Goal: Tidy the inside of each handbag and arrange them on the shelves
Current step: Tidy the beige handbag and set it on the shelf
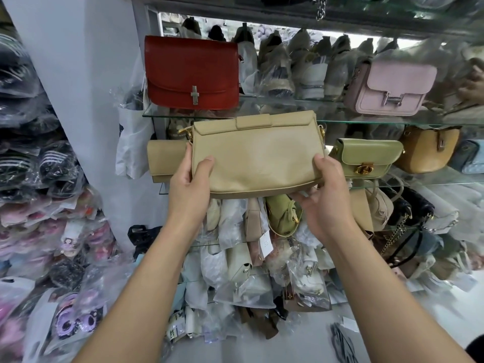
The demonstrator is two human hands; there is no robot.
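Note:
A beige handbag (258,153) with its flap closed and gold strap rings hangs in the air in front of the glass shelves. My left hand (190,184) grips its lower left corner, thumb on the near face. My right hand (324,195) holds its lower right corner and underside. Behind it on the middle glass shelf (419,180) stand a second beige bag (162,161) and a small green bag (366,158). On the upper glass shelf (301,119) stand a red bag (192,72) and a pink bag (390,87).
A tan bag (429,149) stands right of the green one. Lower shelves hold several bags in plastic wrap (248,258). Wrapped shoes (288,66) line the back of the upper shelf. Bagged goods (39,205) pile up at the left by a white pillar (86,87).

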